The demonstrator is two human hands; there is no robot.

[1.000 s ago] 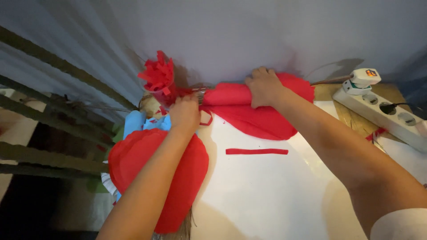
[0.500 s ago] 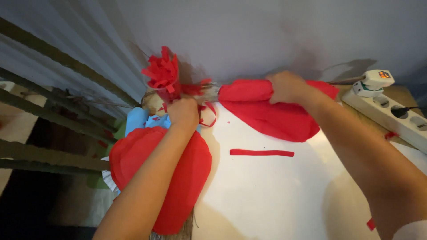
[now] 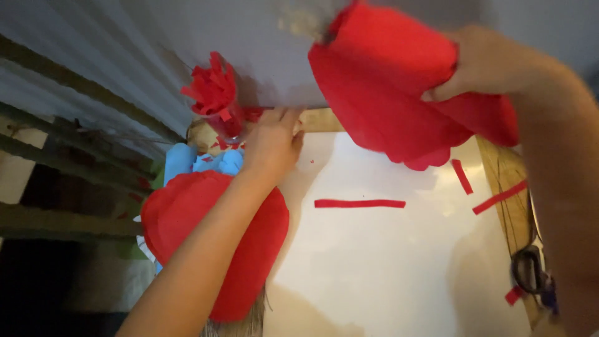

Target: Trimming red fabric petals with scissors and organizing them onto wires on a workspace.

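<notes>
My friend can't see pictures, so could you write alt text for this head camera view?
A right hand lifts a bundle of red paper above a white sheet. The left hand rests at the sheet's far edge, near a red paper flower and cut red strips.

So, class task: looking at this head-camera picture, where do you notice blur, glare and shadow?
Head view: the right hand and its red crepe paper are motion-blurred; the white sheet glares brightly at the middle; the left hand casts a soft shadow on the sheet beside it; the scissors lie dim at the right edge.
</notes>
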